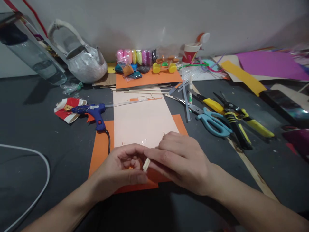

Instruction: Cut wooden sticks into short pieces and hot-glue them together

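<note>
A small bundle of pale wooden sticks (146, 164) pokes out between my two hands, its near end toward me. My right hand (183, 158) is closed on it, fingers folded over and covering most of its length. My left hand (127, 166) is curled around the near end, with the thumb beside the tip and the index finger meeting the right fingers. A thin stick end shows beyond my right knuckles. Beneath the hands lie a white sheet (142, 119) and orange paper (101, 148).
A blue glue gun (96, 117) rests at left on a red-and-white scrap (66, 109). Blue-handled scissors (214, 124), yellow-black pliers (238, 125) and a cutter (212, 104) lie right. Behind stand a kettle (84, 66), a bottle (38, 58), clay packs (135, 61) and a cup (190, 53).
</note>
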### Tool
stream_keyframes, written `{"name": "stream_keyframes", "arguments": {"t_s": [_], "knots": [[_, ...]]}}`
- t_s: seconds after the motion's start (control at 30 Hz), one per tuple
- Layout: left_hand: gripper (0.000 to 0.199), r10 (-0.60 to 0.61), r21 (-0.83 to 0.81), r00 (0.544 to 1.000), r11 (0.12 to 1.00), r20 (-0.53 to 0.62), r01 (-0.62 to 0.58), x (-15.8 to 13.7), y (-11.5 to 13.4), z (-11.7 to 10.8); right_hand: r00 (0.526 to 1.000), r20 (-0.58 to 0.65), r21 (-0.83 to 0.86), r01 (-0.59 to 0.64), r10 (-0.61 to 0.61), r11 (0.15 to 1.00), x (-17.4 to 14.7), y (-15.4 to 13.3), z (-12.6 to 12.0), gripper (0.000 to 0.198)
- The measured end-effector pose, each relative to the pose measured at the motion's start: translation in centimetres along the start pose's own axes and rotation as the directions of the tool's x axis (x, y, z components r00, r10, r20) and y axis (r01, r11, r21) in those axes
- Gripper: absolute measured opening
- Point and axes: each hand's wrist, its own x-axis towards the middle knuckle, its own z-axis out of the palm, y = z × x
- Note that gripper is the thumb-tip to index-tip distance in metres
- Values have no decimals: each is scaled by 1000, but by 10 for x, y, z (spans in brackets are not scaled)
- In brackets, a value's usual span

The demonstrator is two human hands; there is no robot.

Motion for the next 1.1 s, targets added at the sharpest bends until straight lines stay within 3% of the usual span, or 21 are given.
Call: {"name": "stream_keyframes", "arguments": {"t_s": [0.1,0.27,0.47,0.63,0.77,0.87,0.93,1.0,1.1], "knots": [[40,20,-67,1000,998,-16,-21,1,-1,1,1000,-10,-26,9,-10,1000,-1,-1,-1,20],[39,-1,-173,997,985,76,14,0,0,1,1000,3,-24,24,-24,999,-2,-1,-2,17],[38,-18,-156,995,987,99,33,1,-3,-3,1000,3,-21,16,-16,1000,-1,-1,-1,18],[36,-23,-31,998,999,60,25,0,3,0,999,-4,111,-32,33,993,1,-1,-10,30],[30,175,283,984,945,-24,-162,-6,15,3,968,-56,206,-230,246,951,1,4,-13,24],[31,436,554,898,763,-61,-333,-12,23,2,915,-64,219,-376,398,900,2,12,-11,15],[30,620,707,784,567,-29,-423,-15,27,0,881,9,203,-465,473,862,7,17,-12,16],[29,759,814,647,329,74,-479,-17,28,-1,845,121,184,-534,520,825,17,20,-12,21],[23,838,861,482,29,257,-509,-17,27,-1,753,302,103,-636,585,765,44,21,-9,31]]}}
